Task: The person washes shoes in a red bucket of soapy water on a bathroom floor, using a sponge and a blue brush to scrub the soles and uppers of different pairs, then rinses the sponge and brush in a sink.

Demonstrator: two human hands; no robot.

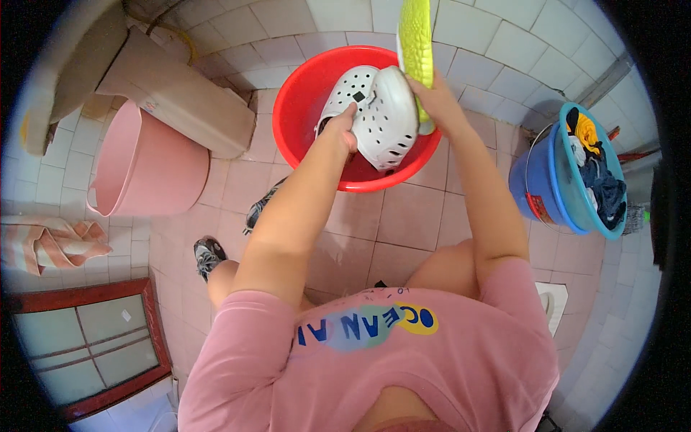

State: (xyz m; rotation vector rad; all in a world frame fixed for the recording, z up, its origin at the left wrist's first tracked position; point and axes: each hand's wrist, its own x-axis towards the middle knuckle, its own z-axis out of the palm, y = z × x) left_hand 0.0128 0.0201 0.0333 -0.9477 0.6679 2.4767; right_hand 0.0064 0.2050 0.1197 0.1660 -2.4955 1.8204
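Observation:
Two white perforated clogs (386,121) appear to lean against each other, above and partly inside a red plastic basin (291,129). My left hand (343,129) grips the clogs from the near side, its thumb on their uppers. In my right hand (440,102) is a lime-yellow, sole-shaped item (415,43) with a bumpy surface, held upright at the basin's right rim. It may be a piece of footwear; its top runs out of the picture. The right thumb lies between it and the nearer clog. The basin's bottom is mostly hidden.
A pink tub (162,167) stands left, beside a pale pedestal (183,102). At right, a blue bucket (532,173) carries a teal basin (569,116) of clothes (602,181). A white floor fixture (559,302) shows at lower right. Pink tiles (410,213) cover the floor.

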